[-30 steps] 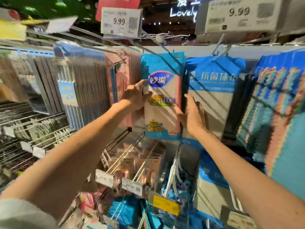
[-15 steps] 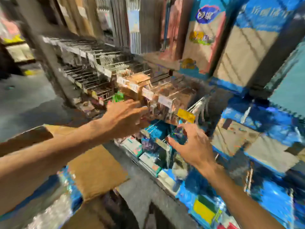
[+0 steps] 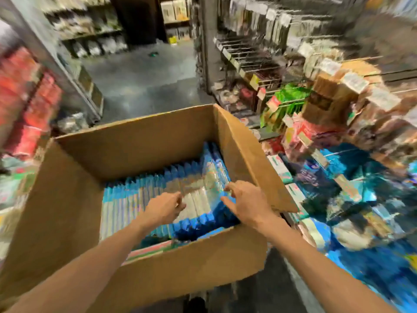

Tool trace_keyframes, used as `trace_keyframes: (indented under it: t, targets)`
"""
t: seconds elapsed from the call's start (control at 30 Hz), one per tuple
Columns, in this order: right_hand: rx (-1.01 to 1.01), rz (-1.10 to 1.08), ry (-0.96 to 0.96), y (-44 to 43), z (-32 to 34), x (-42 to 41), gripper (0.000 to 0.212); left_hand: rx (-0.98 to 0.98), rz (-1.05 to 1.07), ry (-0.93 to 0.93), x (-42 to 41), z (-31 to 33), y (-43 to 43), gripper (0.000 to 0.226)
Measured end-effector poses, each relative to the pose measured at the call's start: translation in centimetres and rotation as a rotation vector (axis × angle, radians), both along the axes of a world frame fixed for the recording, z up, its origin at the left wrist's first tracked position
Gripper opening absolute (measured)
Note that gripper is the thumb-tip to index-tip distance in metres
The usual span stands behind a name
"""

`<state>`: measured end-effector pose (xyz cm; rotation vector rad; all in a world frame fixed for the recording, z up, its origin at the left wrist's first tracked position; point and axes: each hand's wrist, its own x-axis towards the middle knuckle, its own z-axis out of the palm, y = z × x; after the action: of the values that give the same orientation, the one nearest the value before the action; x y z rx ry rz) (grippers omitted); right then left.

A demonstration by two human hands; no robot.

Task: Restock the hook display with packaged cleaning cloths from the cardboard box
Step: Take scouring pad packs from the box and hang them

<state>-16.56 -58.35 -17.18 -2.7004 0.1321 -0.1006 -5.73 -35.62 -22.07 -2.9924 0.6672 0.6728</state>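
The cardboard box (image 3: 180, 265) stands open in the aisle, its four flaps turned up and outward. The packaged cleaning cloths (image 3: 135, 199) fill it on edge in a tight row that runs from the left wall across to the right wall, blue top edges upward. They sit well below the rim, so there is open room above them inside the walls. At the far right corner the last packs lean against the right wall.

Both hands are inside the box over the right part of the row. The left hand (image 3: 161, 210) has its fingers bent down onto the top edges of the packs; motion blur hides whether it grips one, so that cannot be told. The right hand (image 3: 247, 205) is open, thumb and fingers spread apart, just beside the right wall and at the top of the packs there.

The right flap (image 3: 246, 154) slants out toward the hook display (image 3: 291, 71), which rises close along the box's right side, its wire hooks and price tags pointing into the aisle. The left flap (image 3: 61, 195) spreads wide toward shelving with red goods (image 3: 29, 105). Beyond the box's far edge the grey floor (image 3: 140, 86) lies open between the two shelf runs.
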Motion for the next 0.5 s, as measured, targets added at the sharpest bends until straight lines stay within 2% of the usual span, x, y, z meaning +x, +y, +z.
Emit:
trace_keyframes:
  t: [0.07, 0.17, 0.37, 0.5]
  targets:
    - [-0.008, 0.025, 0.182, 1.8, -1.2, 3.6, 0.032, -0.025, 0.048, 0.115, 1.9, -2.7, 1.9, 0.031]
    - [0.015, -0.052, 0.398, 2.7, -4.4, 8.6, 0.045, -0.08, 0.103, 0.263, 4.5, -6.3, 3.3, 0.032]
    - [0.129, -0.408, 0.587, 1.4, -11.1, 14.4, 0.074, -0.238, 0.221, 0.488, 7.6, -11.9, 3.1, 0.03]
    - [0.179, -0.494, 0.664, 2.3, -14.5, 15.9, 0.098, -0.428, 0.357, 0.629, 9.1, -13.7, 0.6, 0.039]
